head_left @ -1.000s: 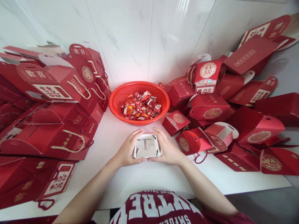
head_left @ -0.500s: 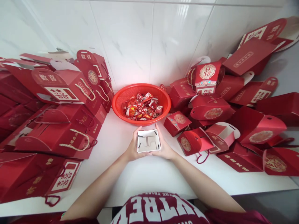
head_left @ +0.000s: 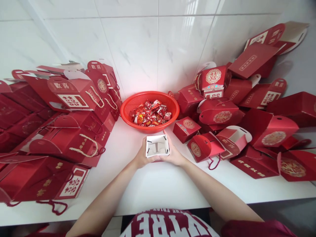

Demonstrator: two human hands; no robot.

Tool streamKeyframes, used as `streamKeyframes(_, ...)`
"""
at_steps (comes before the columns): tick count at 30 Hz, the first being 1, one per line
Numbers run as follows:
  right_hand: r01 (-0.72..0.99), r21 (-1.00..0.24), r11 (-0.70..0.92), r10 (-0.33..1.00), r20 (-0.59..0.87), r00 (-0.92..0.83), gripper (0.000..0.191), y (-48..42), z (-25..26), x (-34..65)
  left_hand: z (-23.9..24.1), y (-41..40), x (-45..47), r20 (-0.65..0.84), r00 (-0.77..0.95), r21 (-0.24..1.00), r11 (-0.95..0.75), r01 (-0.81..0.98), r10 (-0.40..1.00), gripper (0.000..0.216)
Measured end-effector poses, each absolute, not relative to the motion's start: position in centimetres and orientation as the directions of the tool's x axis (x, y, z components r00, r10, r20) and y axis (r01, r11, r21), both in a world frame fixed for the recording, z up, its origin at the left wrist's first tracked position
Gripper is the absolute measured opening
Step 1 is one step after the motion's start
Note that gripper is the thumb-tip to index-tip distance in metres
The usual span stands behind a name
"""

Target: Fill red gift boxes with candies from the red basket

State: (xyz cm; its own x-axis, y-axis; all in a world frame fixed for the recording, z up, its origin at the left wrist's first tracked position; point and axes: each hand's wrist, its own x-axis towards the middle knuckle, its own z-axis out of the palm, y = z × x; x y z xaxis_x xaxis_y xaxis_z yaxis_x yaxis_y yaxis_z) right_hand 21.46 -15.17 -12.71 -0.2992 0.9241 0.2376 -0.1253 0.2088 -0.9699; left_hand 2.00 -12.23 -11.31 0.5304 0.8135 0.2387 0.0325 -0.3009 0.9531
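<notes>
Between my two hands is a small open-topped gift box [head_left: 158, 153], white inside, with dark slots near its corners. Looking down into it, I see bare white flaps at the bottom. My left hand [head_left: 141, 154] wraps around its left side. On the right side my right hand [head_left: 174, 154] grips it, and the fingers of both hands come together along the near side. Just beyond the box stands a red plastic basket [head_left: 124, 110] holding many red-wrapped candies [head_left: 150, 113].
Stacked red gift boxes [head_left: 71, 131] with rope handles fill the left of the white table [head_left: 140, 194]. More red boxes [head_left: 222, 112] are piled on the right, near the basket. A white tiled wall [head_left: 138, 49] rises behind.
My view has tilted up slightly, showing more of the wall. Both hands still hold the gift box in nearly the same place.
</notes>
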Motion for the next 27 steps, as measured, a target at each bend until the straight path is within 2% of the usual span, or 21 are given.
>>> streamKeyframes(4, -0.134, -0.965, 0.226, 0.918, 0.257, -0.303, 0.134, -15.5, -12.9, 21.5, -10.9, -12.6, 1.9, 0.248, 0.527, 0.949, -0.312, 0.034, 0.813, 0.081)
streamKeyframes(8, -0.122, -0.969, 0.213, 0.923, 0.24, -0.299, 0.135, -15.6, -13.1, 21.5, -11.1, -12.6, 1.7, 0.233, 0.542, 0.95, -0.309, 0.051, 0.807, 0.087)
streamKeyframes(10, -0.111, -0.972, 0.209, 0.925, 0.233, -0.299, 0.135, -15.6, -13.1, 21.5, -11.1, -12.5, 1.1, 0.271, 0.531, 0.913, -0.389, 0.122, 0.803, 0.096)
streamKeyframes(13, -0.108, -0.969, 0.221, 0.926, 0.243, -0.29, 0.134, -15.7, -12.8, 21.6, -10.1, -12.7, -0.3, 0.426, 0.486, 0.751, -0.598, 0.28, 0.763, 0.1)
streamKeyframes(16, -0.145, -0.966, 0.214, 0.924, 0.248, -0.293, 0.132, -15.8, -12.5, 21.6, -6.7, -12.7, -1.8, 0.551, 0.405, 0.594, -0.684, 0.424, 0.73, 0.077)
streamKeyframes(19, -0.19, -0.965, 0.181, 0.916, 0.235, -0.324, 0.129, -15.8, -12.3, 21.6, -1.7, -10.6, -2.3, 0.656, 0.266, 0.499, -0.671, 0.549, 0.706, 0.042)
streamKeyframes(21, -0.207, -0.964, 0.168, 0.913, 0.232, -0.335, 0.13, -15.8, -12.3, 21.7, 1.4, -7.4, -1.7, 0.71, 0.167, 0.471, -0.638, 0.61, 0.684, 0.03)
streamKeyframes(23, -0.212, -0.963, 0.165, 0.911, 0.231, -0.342, 0.131, -15.7, -12.3, 21.7, 3.5, -3.0, -0.6, 0.629, 0.168, 0.511, -0.567, 0.646, 0.759, 0.031)
streamKeyframes(25, -0.218, -0.963, 0.16, 0.907, 0.231, -0.353, 0.13, -15.7, -12.5, 21.8, 4.3, 1.9, 0.8, 0.361, 0.197, 0.51, -0.37, 0.777, 0.912, 0.036)
streamKeyframes(26, -0.22, -0.963, 0.157, 0.905, 0.229, -0.358, 0.13, -15.6, -12.6, 21.9, 4.2, 4.3, 1.6, 0.17, 0.154, 0.446, -0.215, 0.869, 0.973, 0.039)
streamKeyframes(27, -0.218, -0.963, 0.156, 0.905, 0.228, -0.359, 0.13, -15.6, -12.7, 21.9, 3.8, 6.3, 2.2, 0.065, 0.124, 0.415, -0.139, 0.899, 0.99, 0.041)
